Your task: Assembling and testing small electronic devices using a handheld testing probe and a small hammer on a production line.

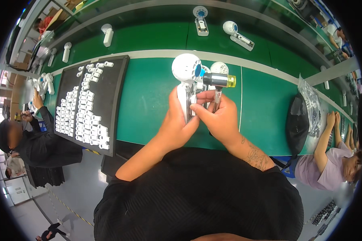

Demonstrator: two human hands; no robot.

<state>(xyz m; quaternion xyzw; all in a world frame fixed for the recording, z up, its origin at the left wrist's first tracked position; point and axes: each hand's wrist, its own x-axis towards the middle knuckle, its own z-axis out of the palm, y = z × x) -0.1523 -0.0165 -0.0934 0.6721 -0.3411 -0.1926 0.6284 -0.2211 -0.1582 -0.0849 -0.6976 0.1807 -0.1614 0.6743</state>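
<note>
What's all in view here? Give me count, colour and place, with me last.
Handheld device: one, white with blue, above the bench
Mallet-like tool: one, black head, yellow tip, beside the device
Rounded unit: at least one, white, beyond the tool
Bench: one, green, in front
Tray: one, black, at left
Small parts: many, white, in the tray
Far surface: one, green, beyond the bench
Similar devices: at least five, white, on the far surface
Bag: one, black, right side of the bench
Clear plastic: one piece, transparent, beside the bag
Co-workers: at least two, dark clothes at left, light purple at right
Top: one, black, lower middle
Left hand: one, bare, holding the device
Right hand: one, bare, gripping the tool's handle
</note>
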